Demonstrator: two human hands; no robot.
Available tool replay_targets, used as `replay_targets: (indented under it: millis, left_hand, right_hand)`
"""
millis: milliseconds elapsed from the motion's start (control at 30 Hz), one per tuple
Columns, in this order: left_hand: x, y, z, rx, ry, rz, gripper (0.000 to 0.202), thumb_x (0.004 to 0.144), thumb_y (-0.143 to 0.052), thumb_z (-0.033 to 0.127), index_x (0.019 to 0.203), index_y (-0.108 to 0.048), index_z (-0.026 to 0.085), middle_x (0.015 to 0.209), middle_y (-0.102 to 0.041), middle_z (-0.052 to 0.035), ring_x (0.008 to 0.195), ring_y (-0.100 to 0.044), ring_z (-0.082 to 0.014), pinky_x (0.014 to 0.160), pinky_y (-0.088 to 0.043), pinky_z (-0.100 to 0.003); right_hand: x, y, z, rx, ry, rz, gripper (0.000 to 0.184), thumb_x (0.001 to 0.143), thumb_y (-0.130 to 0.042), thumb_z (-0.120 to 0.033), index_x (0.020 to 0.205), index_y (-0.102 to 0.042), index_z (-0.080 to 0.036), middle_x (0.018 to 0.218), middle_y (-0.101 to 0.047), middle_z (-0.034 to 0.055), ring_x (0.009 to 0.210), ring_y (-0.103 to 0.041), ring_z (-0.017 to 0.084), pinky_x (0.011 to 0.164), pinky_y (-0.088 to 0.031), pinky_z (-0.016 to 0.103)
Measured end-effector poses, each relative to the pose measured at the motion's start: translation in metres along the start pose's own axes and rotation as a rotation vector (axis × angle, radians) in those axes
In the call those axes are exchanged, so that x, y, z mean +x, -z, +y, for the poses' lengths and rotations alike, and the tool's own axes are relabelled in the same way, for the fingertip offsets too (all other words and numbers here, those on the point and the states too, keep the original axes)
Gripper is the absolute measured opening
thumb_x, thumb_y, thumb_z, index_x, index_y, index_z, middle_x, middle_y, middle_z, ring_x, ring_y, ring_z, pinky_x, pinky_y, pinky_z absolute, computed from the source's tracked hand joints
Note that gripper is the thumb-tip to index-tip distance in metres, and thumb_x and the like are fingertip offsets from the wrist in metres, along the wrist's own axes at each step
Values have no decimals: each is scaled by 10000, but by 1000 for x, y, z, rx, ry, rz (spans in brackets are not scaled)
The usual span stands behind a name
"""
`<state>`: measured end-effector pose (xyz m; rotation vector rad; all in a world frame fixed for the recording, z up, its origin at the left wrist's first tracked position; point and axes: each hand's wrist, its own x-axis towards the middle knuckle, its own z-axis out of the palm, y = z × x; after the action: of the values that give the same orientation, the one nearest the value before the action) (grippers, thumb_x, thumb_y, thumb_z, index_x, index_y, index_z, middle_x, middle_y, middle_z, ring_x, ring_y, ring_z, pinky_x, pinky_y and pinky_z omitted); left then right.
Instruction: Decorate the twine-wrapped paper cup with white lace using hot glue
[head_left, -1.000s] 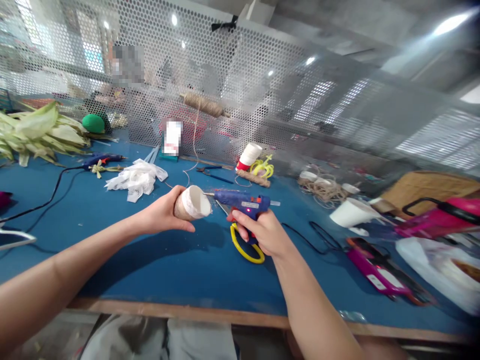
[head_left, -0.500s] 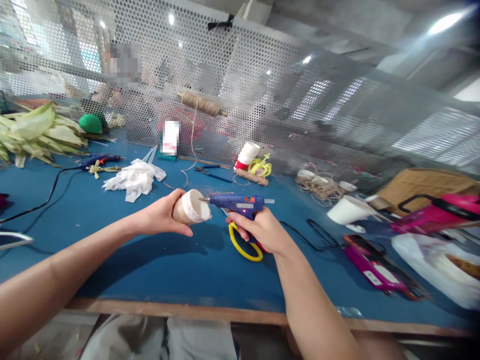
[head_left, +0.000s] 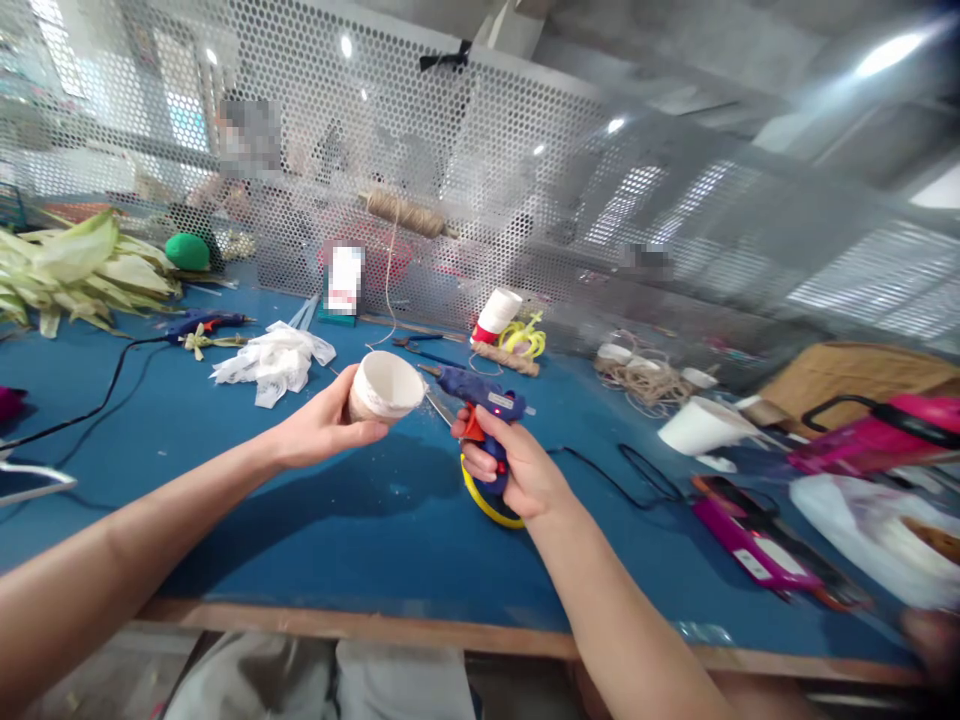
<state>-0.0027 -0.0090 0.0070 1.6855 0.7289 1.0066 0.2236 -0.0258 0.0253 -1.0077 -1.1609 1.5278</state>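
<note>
My left hand (head_left: 324, 428) is closed round a small white cup (head_left: 386, 390) with twine-coloured wrapping on its lower side. The cup's mouth is tipped up toward me and shows a white inside. In my right hand (head_left: 517, 465) is a blue glue gun (head_left: 480, 392) with an orange trigger and a lit red light. Its nozzle points left, close to the cup's rim, with a small gap. Partly hidden under the right hand lie scissors with a yellow handle (head_left: 486, 505). White lace-like fabric (head_left: 274, 358) lies beyond my left hand.
A second glue gun (head_left: 202, 322) and pale husks (head_left: 82, 265) lie at the left. Against the perforated screen (head_left: 420, 120) stand white-and-red cups (head_left: 496, 312). Twine (head_left: 645, 378), a white cup (head_left: 705, 425), a magenta device (head_left: 754, 545) and a plastic bag (head_left: 847, 535) are at the right.
The cup has been tilted more upright, so its mouth now faces up. The glue gun has turned, its nozzle tipped up and drawn slightly away from the rim.
</note>
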Motion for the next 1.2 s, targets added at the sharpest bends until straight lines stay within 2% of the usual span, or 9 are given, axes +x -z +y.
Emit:
replay_targets:
  millis: [367, 667, 800, 967, 1067, 1200]
  left_hand:
    - [-1, -10, -8, 7, -35, 51, 651, 697, -636, 358, 1216, -297, 159, 1203, -464, -126, 1135, -444, -236, 946, -372, -339]
    - [-2, -9, -8, 26, -46, 64, 621, 694, -637, 365, 1187, -325, 151, 1188, -471, -125, 1089, -471, -227, 927, -386, -332]
    - [-1, -8, -6, 46, -53, 69, 642, 694, -634, 357, 1202, -301, 151, 1160, -484, -120, 1077, -477, -230, 912, -399, -342]
    - [0, -5, -6, 140, -24, 88, 595, 678, -632, 374, 1146, -348, 141, 1055, -512, -95, 962, -520, -216, 816, -451, -334]
    - [1, -4, -6, 199, 2, 95, 572, 677, -625, 375, 1125, -357, 140, 1008, -521, -80, 889, -534, -196, 749, -467, -312]
    - [1, -4, -7, 265, 23, 100, 551, 669, -623, 351, 1106, -363, 139, 986, -523, -72, 856, -539, -186, 716, -467, -300]
  right_hand:
    - [4, -11, 12, 379, -249, -100, 162, 688, -625, -314, 715, -571, -164, 593, -539, -40, 374, -98, 17, 323, -96, 145]
    - [1, -13, 13, 313, -203, -86, 183, 660, -647, -330, 701, -579, -165, 592, -550, -37, 363, -127, 15, 322, -118, 156]
    - [1, -10, 13, 119, -46, -34, 238, 652, -656, -383, 717, -582, -167, 600, -572, -23, 344, -240, 16, 329, -197, 175]
    - [-4, -1, 10, -412, 201, 98, 282, 735, -585, -422, 710, -603, -142, 423, -493, -28, 362, -401, 78, 391, -315, 223]
    - [-7, 1, 6, -690, 243, 151, 306, 751, -558, -434, 676, -606, -141, 405, -498, -18, 380, -457, 104, 445, -376, 243]
    - [-8, 2, 0, -884, 233, 145, 387, 752, -539, -448, 479, -516, -175, 381, -499, 0, 393, -495, 122, 512, -415, 264]
